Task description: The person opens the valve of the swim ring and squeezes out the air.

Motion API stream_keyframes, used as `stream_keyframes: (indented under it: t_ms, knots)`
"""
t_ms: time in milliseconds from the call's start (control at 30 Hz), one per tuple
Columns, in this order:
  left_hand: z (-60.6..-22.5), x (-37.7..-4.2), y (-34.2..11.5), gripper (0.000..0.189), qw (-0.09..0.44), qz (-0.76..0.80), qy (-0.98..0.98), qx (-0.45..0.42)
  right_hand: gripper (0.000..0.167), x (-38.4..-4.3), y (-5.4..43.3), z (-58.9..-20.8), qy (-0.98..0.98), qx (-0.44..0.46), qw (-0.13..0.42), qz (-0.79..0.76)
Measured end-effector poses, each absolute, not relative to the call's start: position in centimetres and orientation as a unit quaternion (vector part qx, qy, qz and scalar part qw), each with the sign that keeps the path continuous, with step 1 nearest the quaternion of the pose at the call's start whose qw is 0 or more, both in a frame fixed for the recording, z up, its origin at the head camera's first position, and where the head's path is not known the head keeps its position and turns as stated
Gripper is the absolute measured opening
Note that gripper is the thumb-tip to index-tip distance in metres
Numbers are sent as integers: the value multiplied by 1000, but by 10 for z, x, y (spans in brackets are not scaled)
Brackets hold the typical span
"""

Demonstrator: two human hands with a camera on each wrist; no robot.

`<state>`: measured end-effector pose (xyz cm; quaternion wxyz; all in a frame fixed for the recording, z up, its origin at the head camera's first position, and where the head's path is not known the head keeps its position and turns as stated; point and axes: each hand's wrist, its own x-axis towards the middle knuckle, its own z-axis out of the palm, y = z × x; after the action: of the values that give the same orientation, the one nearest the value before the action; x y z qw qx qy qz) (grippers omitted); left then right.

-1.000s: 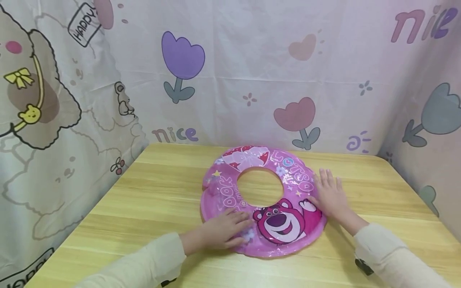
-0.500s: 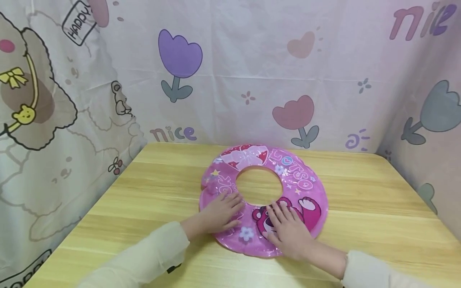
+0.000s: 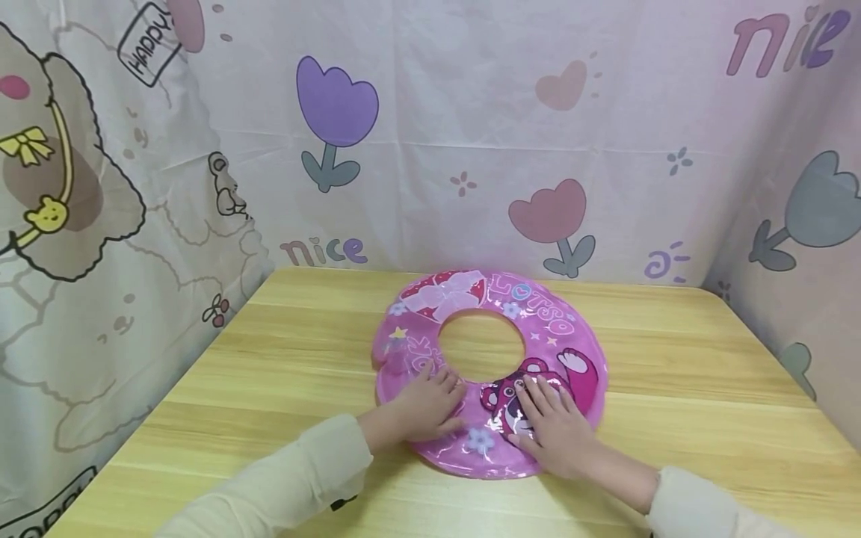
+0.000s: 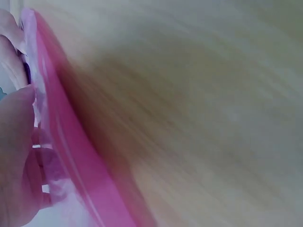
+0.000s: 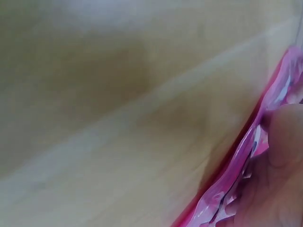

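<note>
A pink inflatable swim ring point(image 3: 498, 465) lies flat on the wooden table, printed with a bear, the word LOTSO, a red-and-white bow and flowers. My left hand point(image 3: 427, 405) rests on its near-left part, fingers spread over the lettering. On the bear print lies my right hand point(image 3: 563, 433), its fingers stretched toward the centre hole and hiding part of the bear's face. In the left wrist view the ring's outer edge point(image 4: 78, 142) runs beside the thumb. The right wrist view has its rim point(image 5: 232, 165) under that hand's fingers.
The wooden table point(image 3: 282, 359) extends around the ring on every side. A printed cloth point(image 3: 437, 97) with tulips hangs behind it, with more patterned cloth at the left and right. Light sleeves point(image 3: 316, 471) cover both forearms.
My right hand has left the ring's right edge and come left onto the bear. Since half a second ago the ring has turned slightly counterclockwise, with my left hand shifting right.
</note>
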<state>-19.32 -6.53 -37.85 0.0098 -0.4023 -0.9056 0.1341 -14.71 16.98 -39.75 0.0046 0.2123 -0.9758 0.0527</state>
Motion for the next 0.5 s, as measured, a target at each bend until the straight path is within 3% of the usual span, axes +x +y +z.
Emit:
stream_keyframes:
  t_ms: [500]
  knots:
    - [-357,-177,-28,54,-19,154,-905,-395,56,-173,214,-398,-982,172,72,15]
